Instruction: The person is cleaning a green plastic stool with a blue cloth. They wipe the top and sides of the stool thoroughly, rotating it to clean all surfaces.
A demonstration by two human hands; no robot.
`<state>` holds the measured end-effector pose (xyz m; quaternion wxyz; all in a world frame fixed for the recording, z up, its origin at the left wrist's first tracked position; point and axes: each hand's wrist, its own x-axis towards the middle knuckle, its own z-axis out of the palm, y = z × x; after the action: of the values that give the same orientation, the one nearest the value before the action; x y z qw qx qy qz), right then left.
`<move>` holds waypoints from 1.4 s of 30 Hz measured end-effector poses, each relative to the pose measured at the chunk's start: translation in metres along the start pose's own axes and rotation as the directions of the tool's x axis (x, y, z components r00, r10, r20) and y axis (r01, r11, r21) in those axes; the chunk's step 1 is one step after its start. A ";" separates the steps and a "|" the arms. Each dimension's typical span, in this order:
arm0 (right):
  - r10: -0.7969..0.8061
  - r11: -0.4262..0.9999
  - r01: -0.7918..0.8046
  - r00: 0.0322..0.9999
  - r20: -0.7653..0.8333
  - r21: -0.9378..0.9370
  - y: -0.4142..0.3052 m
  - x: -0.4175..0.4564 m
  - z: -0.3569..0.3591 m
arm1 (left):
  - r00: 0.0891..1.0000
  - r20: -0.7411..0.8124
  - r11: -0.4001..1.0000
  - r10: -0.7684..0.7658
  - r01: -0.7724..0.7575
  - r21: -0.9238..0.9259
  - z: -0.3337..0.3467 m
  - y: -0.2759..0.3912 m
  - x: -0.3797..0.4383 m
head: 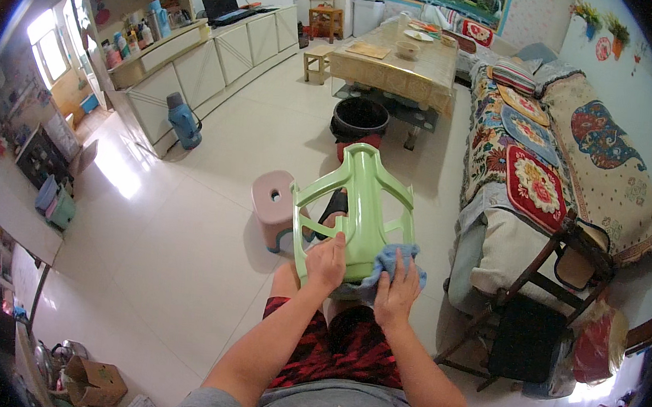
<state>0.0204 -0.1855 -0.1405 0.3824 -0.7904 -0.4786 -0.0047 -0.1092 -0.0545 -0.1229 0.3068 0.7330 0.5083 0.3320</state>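
Observation:
A light green plastic stool (363, 189) lies tipped over my lap, one side facing up and its legs pointing away from me. My left hand (327, 263) grips a bar of its frame on the left. Under my right hand (398, 289) is a blue cloth (396, 260), pressed against the stool's near right corner. The fingers of that hand are spread over the cloth. Part of the cloth runs below the stool's near edge, where the stool hides it. Beyond the stool, one dark slipper (335, 204) shows through the frame.
A pink plastic stool (273, 196) stands just left of the green one. Ahead is a black-lined bin (360, 117), before a covered table (394, 65). A blue thermos flask (183, 123) stands by the cabinets (198, 73). To the right are a sofa (503, 137) and a folding chair (528, 334).

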 end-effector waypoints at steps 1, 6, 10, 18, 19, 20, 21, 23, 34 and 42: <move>-0.066 0.997 0.067 0.998 0.004 -0.028 -0.013 -0.001 -0.007 | 1.000 -0.009 1.000 0.005 -0.005 -0.011 0.000 0.000 0.001; -0.293 0.948 0.302 0.951 0.094 -0.100 -0.048 0.006 -0.024 | 1.000 -0.016 1.000 0.014 -0.014 -0.009 0.000 -0.004 0.000; -0.355 0.908 0.371 0.928 0.112 -0.192 -0.066 0.016 -0.023 | 0.991 -0.100 0.993 0.093 -0.100 -0.060 0.007 -0.015 -0.002; -0.383 0.893 0.388 0.921 0.069 -0.226 -0.081 0.065 -0.006 | 0.990 -0.089 0.990 0.106 -0.114 -0.087 0.003 -0.015 -0.011; -0.385 0.895 0.388 0.921 0.057 -0.220 -0.082 0.073 -0.004 | 0.983 -0.107 0.984 0.148 -0.157 -0.088 0.003 -0.016 -0.013; -0.388 0.897 0.388 0.921 0.045 -0.213 -0.083 0.081 0.000 | 0.974 -0.136 0.977 0.179 -0.192 -0.092 0.004 -0.017 -0.016; -0.393 0.898 0.391 0.919 0.032 -0.204 -0.084 0.091 0.003 | 0.964 -0.167 0.970 0.209 -0.226 -0.094 0.003 -0.016 -0.019; -0.390 0.903 0.386 0.921 0.014 -0.187 -0.088 0.110 0.006 | 0.973 -0.116 0.973 0.201 -0.212 -0.091 0.001 -0.017 -0.025; -0.346 0.905 0.302 0.933 -0.104 -0.299 -0.105 0.204 0.027 | 0.944 -0.172 0.938 0.282 -0.309 -0.156 -0.007 -0.014 -0.041; -0.356 0.910 0.307 0.923 -0.147 -0.279 -0.108 0.217 0.040 | 0.948 -0.142 0.938 0.283 -0.305 -0.163 -0.009 -0.017 -0.044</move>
<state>0.0416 0.0287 -0.0233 0.3179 -0.7348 -0.5621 -0.2074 -0.1368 -0.0898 -0.1389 0.2896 0.7489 0.3773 0.4614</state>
